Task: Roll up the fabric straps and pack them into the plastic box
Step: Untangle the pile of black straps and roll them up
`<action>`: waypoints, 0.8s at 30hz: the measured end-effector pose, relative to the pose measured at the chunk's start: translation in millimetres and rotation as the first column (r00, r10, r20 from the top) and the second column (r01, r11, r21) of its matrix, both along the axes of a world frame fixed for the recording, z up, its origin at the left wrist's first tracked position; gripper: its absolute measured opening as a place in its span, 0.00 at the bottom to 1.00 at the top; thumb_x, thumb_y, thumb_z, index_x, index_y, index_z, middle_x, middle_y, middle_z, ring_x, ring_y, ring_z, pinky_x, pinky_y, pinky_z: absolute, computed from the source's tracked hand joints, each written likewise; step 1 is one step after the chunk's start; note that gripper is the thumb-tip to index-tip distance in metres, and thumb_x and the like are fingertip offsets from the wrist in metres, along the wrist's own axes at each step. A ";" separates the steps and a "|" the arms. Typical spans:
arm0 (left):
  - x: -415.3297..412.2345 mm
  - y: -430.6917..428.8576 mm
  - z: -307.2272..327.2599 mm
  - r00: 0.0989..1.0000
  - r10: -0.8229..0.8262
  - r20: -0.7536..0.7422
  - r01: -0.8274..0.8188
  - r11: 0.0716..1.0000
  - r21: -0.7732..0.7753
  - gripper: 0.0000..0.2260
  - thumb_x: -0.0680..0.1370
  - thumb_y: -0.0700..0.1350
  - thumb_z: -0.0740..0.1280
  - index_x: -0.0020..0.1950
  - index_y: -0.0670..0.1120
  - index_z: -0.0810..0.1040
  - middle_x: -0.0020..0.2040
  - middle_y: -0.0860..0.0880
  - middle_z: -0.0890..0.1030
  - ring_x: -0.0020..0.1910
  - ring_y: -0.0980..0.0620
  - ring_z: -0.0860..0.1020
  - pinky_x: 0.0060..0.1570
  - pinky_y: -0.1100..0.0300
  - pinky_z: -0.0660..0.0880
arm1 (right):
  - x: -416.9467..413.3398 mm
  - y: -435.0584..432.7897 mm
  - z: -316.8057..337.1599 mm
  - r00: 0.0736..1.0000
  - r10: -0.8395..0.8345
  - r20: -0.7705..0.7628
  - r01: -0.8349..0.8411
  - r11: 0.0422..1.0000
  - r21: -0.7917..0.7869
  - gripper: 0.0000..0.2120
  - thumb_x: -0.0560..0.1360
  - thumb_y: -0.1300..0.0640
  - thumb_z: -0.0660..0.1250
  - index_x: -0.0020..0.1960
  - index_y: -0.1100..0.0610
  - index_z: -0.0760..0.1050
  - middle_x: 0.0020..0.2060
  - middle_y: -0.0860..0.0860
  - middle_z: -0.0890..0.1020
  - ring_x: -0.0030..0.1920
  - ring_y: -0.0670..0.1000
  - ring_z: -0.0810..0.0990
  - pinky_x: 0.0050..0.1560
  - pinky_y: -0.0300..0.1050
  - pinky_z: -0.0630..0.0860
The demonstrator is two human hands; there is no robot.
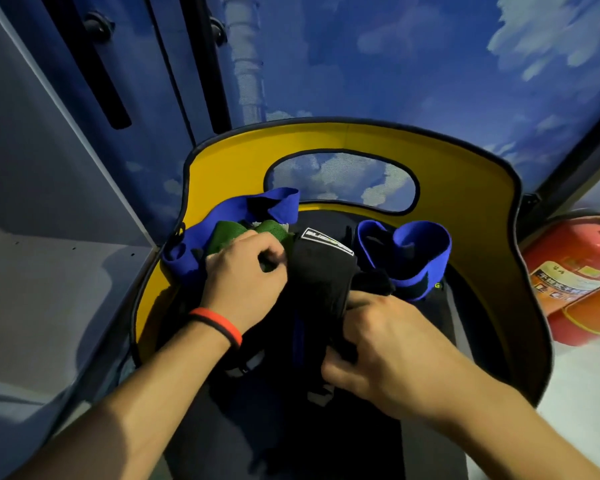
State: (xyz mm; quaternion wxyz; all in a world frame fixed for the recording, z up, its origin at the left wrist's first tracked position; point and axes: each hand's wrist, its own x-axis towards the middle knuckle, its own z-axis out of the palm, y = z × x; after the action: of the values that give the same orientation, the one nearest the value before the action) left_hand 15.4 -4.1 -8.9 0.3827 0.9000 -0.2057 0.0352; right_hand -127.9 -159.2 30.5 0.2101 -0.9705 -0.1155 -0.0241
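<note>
Evidently I am looking at the rolling step just getting under way, and I am seeing nothing packed: the plastic box is not showing anywhere in this view.

Nearest to me, both forearms are reaching forward from the bottom edge and converging over the seat. The right hand [378,344] is lying knuckles-up, its fingers curling round the near part of the black strap [323,271] and bunching it. The fingertips are hiding in the cloth, so I am not judging how tight that hold is.

A little farther and to the left, the left hand [246,275], wearing a red and black wristband [219,323], is curling thumb and fingers narrowly at the left edge of the same strap. It seems to be pinching it, though green cloth is showing in the crook.

Just beyond that hand the green strap [243,232] is lying crumpled. A blue strap [222,216] is draping over the far left of the seat, and a second blue strap [406,251] is standing in a loose loop on the right, touching the black heap. All of them are resting on the yellow chair [465,188]. A red fire extinguisher [575,271] is sitting far right.

Next, I am judging, one end needs pinning flat and turning over itself with the edges kept aligned, since this soft cloth will be springing open.
</note>
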 end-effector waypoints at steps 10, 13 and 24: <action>1.5 7.0 9.7 0.774 -0.128 -0.621 -0.168 0.903 -0.396 0.10 0.75 0.39 0.74 0.53 0.49 0.80 0.47 0.44 0.85 0.44 0.53 0.82 0.44 0.63 0.75 | 3.9 9.3 -17.0 0.998 0.057 0.028 -0.052 0.985 -0.165 0.20 0.71 0.37 0.62 0.34 0.51 0.62 0.34 0.45 0.67 0.36 0.48 0.64 0.33 0.46 0.64; 8.6 22.1 11.7 0.718 -0.116 -0.687 -0.243 0.883 -0.403 0.09 0.75 0.37 0.72 0.53 0.47 0.82 0.49 0.45 0.86 0.48 0.50 0.82 0.51 0.56 0.74 | 0.5 6.7 -5.0 0.968 -0.161 -0.195 0.193 0.968 0.158 0.33 0.70 0.20 0.58 0.38 0.52 0.72 0.37 0.45 0.75 0.38 0.46 0.74 0.38 0.45 0.73; -5.0 23.0 4.3 0.658 -0.217 -0.721 -0.274 0.823 -0.497 0.11 0.77 0.32 0.68 0.42 0.48 0.79 0.46 0.42 0.79 0.49 0.46 0.74 0.42 0.59 0.68 | 19.4 23.8 -26.5 0.793 -0.240 -0.560 0.602 0.173 0.779 0.17 0.76 0.67 0.71 0.57 0.48 0.84 0.47 0.50 0.87 0.46 0.54 0.86 0.55 0.56 0.81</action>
State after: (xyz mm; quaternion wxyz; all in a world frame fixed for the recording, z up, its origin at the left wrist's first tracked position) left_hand 10.5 18.9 -4.6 0.6809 0.6790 0.0066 -0.2744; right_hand -108.4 -135.4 4.0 0.7302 -0.6423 0.2328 0.0083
